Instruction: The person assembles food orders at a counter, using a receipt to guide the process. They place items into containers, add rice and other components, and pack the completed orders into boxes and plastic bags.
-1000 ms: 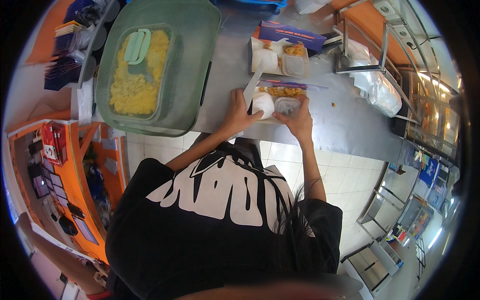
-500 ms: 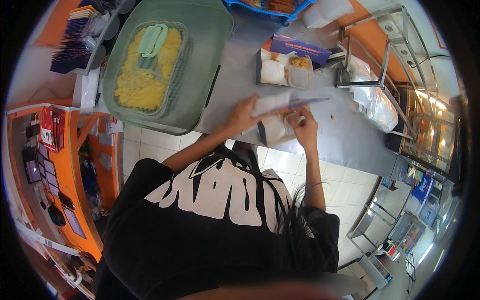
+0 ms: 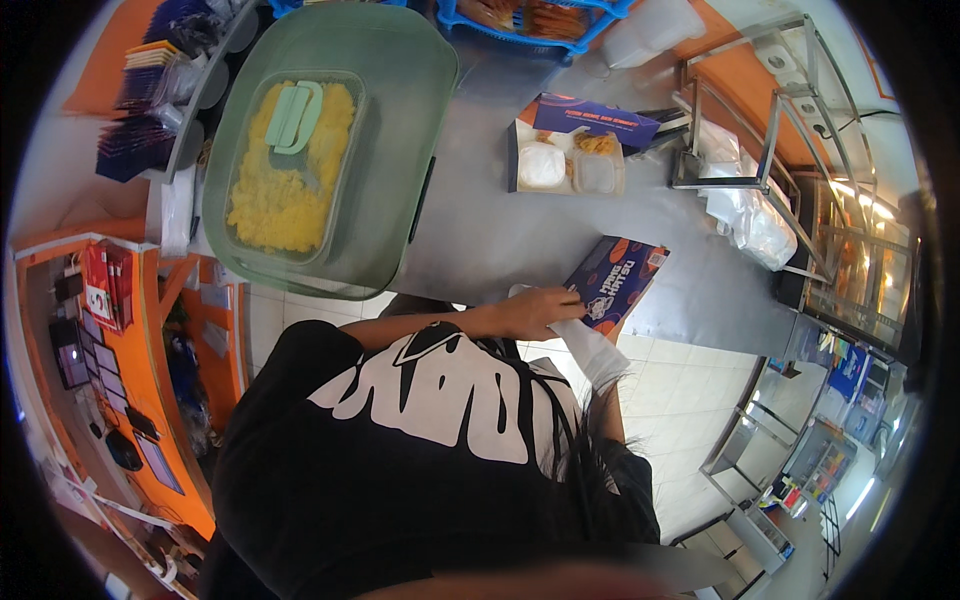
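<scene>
A closed purple meal box (image 3: 620, 282) with orange patterns is tilted at the counter's near edge, in front of my body. My left hand (image 3: 540, 312) is closed at the box's left side, its fingers gripping a thin white plastic bag (image 3: 592, 352). The bag hangs down over the edge, against the box's near side. My right forearm comes up beneath the bag, and the bag and box hide most of that hand, including its fingers. Farther back stands an open meal box (image 3: 517, 165) holding a white rice portion (image 3: 541, 165), fried food and a small lidded tub (image 3: 595, 174).
A large green translucent container (image 3: 400, 120) with yellow food under its lid stands at the left of the steel counter (image 3: 470, 225). A blue basket (image 3: 575, 45) is at the back. To the right are a metal rack (image 3: 730, 185) and white plastic bags (image 3: 765, 240).
The near box's lid has been shut. It now sits tilted farther right, with the white bag against it. My left hand has moved right and nearer; my right hand has dropped behind the bag.
</scene>
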The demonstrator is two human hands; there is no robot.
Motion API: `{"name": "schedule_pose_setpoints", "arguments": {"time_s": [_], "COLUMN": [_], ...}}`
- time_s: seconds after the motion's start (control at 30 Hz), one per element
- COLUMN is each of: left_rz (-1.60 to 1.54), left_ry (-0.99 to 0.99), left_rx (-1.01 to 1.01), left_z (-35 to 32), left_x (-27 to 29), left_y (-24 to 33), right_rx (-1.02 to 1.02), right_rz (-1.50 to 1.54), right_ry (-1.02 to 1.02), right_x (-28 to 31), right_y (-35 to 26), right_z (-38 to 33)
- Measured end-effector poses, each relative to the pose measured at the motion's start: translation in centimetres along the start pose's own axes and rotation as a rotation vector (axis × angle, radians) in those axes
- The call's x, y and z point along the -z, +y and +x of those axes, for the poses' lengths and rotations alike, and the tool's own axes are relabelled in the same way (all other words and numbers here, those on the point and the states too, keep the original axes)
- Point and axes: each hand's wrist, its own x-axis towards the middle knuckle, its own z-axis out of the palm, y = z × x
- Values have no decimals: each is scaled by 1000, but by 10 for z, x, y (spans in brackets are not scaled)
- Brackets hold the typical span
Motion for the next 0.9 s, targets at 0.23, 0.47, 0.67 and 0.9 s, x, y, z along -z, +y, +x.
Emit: {"name": "schedule_pose_setpoints", "arguments": {"time_s": [0.23, 0.47, 0.67, 0.9], "left_rz": [-36, -106, -98, 181], "left_ry": [-164, -185, 494, 829], "left_rx": [-136, -58, 132, 619], "left_z": [19, 33, 12, 43], "left_x": [18, 82, 143, 153], "left_y": [-1, -5, -28, -99], "right_rx": [-56, -61, -113, -157], "right_rz": [47, 47, 82, 340], "right_ry": [29, -9, 291, 334], "right_x": [-5, -8, -13, -20], "right_y": [-8, -12, -16, -34], "right_z": [4, 29, 37, 41]}}
